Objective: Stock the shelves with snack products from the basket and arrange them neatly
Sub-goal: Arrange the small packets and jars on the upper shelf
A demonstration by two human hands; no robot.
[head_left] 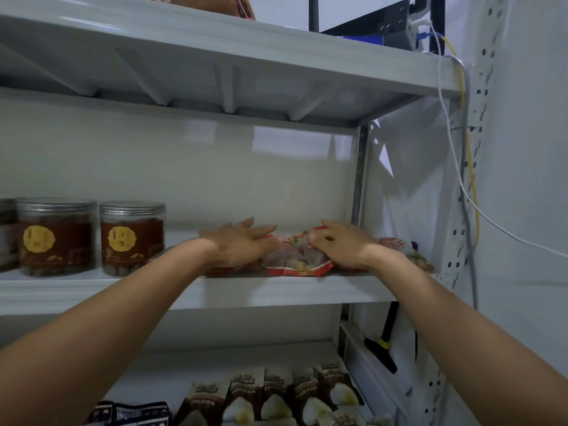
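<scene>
Red-edged clear snack bags (295, 258) lie flat on the middle shelf (246, 292), toward its right end. My left hand (238, 244) rests flat on the left side of the bags with fingers straight and spread. My right hand (339, 245) lies on the right side, its fingers curled round a bag's top edge. Another similar bag (413, 256) lies just right of my right wrist. No basket is in view.
Clear jars with brown labels (132, 238) (57, 236) stand at the left of the same shelf. Brown snack packets (276, 395) and dark packets (132, 415) line the lower shelf. White and yellow cables (470, 192) hang along the right upright. A black tool (384, 342) hangs at lower right.
</scene>
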